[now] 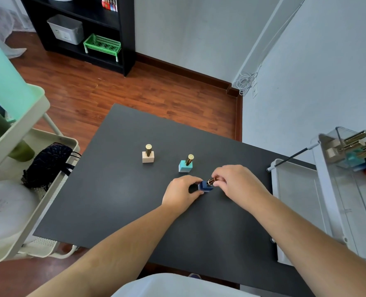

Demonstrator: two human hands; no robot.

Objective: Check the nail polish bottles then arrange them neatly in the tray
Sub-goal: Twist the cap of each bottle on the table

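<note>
A dark blue nail polish bottle with a gold cap is held tilted just above the black table. My left hand grips its square base from the left. My right hand pinches its gold cap from the right. Behind them a teal bottle and a beige bottle stand upright on the table, each with a gold cap. At the far right a clear tray holds several more bottles lying on their sides.
A white tray or cart top lies along the table's right edge under the clear tray. A cream trolley with a dark bag and a pale bowl stands at the left. A black shelf with a green basket is beyond.
</note>
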